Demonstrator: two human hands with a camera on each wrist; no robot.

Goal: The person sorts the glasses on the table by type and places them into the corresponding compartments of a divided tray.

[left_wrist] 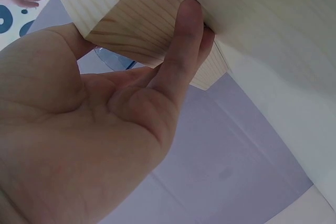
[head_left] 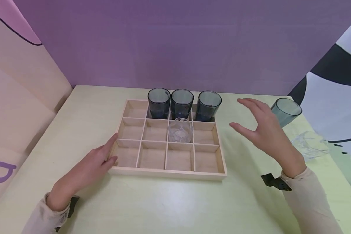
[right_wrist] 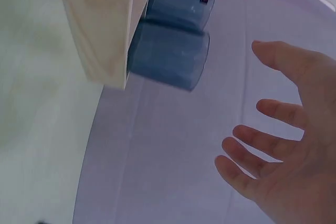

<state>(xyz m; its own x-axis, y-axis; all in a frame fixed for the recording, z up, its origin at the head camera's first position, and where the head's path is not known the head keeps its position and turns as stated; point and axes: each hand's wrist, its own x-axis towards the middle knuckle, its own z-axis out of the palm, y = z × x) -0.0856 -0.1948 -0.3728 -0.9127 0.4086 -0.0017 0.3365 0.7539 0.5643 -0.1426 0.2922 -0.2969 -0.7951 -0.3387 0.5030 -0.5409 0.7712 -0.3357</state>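
Three straight-sided, dark blue-grey glass tumblers [head_left: 182, 104] stand in the far row of a pale, divided wooden tray [head_left: 166, 174], in the second, third and fourth compartments from the left. Nearer, in the middle row, one clear, faceted glass cup [head_left: 180, 131] sits in the third compartment from the left.

Judging by this, glassware is being set into the tray piece by piece, and the moment looks like a pause between placements. The right hand [head_left: 267, 130] hovers right of the tray with nothing in its grasp, thumb and fingers spread wide. The left hand [head_left: 89, 162] holds the tray's left wall near the near corner, some fingers lying against the outer face, probably to steady it.

Further right, behind the right hand, a smooth, paler grey-green glass tumbler [head_left: 286, 112] stands on the cream-coloured table [head_left: 175, 204], with a clear, patterned glass [head_left: 310, 146] on its near side, partly hidden by the right wrist. The next move would likely call for reaching right, closing gently round one slick wall, and lifting high enough to pass the tray's thin, straight-grained dividers.
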